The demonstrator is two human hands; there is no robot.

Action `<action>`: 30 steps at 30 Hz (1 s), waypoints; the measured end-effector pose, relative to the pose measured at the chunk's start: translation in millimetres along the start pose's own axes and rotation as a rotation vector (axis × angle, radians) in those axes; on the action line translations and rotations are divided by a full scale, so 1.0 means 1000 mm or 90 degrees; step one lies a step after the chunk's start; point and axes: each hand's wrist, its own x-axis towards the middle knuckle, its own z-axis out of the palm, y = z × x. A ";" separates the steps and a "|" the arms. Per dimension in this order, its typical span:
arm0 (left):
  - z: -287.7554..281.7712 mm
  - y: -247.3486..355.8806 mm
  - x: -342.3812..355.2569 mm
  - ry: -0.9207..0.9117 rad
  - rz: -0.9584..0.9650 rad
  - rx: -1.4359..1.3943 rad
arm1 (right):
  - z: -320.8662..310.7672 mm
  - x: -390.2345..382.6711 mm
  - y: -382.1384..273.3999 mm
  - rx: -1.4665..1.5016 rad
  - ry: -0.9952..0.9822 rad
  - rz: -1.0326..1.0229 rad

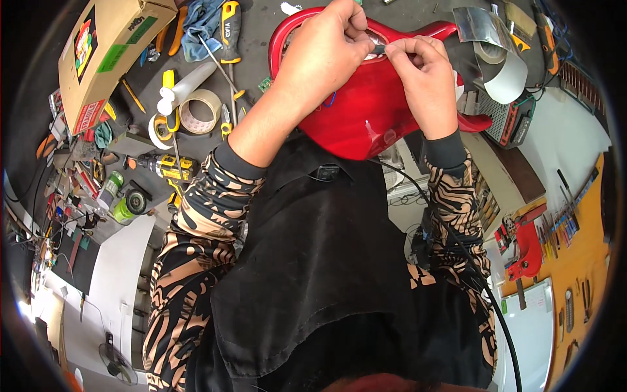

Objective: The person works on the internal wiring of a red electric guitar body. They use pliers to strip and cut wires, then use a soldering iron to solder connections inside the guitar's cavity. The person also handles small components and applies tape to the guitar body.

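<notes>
A red glossy guitar body (366, 111) lies face away at the top middle, with an open cavity along its upper part. Over that cavity my left hand (330, 49) and my right hand (421, 81) pinch a small dark strip (379, 49) between their fingertips, one at each end. A short blue wire (330, 99) shows on the body beside my left wrist, and a small green circuit board (264, 85) is at its left edge. What lies inside the cavity is mostly hidden by my fingers.
Cardboard box (104, 59), tape rolls (199, 111), screwdriver (230, 36) and yellow drill (176, 166) crowd the left. Silver sheet (473, 26) and grey-green device (506, 114) sit right. Black cable (450, 235) crosses my right arm; several tools hang on an orange board (568, 261).
</notes>
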 end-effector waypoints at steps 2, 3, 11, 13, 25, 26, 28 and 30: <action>0.003 0.001 0.000 0.026 -0.028 0.044 | -0.001 0.001 0.002 -0.009 0.010 -0.011; 0.005 0.002 0.000 0.039 -0.042 0.066 | -0.002 0.002 0.004 -0.014 0.015 -0.017; 0.013 -0.011 -0.001 0.120 0.007 0.301 | -0.012 0.012 0.021 -0.242 0.077 -0.204; 0.016 -0.011 0.000 0.115 0.001 0.351 | -0.011 0.016 0.028 -0.298 0.095 -0.276; 0.028 -0.025 0.003 0.186 0.024 0.307 | -0.011 0.020 0.050 -0.269 0.043 -0.330; 0.027 -0.025 0.003 0.182 0.028 0.309 | -0.010 0.021 0.051 -0.266 0.042 -0.331; 0.026 -0.026 0.003 0.175 0.036 0.315 | -0.009 0.022 0.052 -0.261 0.041 -0.332; 0.027 -0.021 0.004 0.176 0.019 0.314 | -0.008 0.022 0.053 -0.255 0.043 -0.332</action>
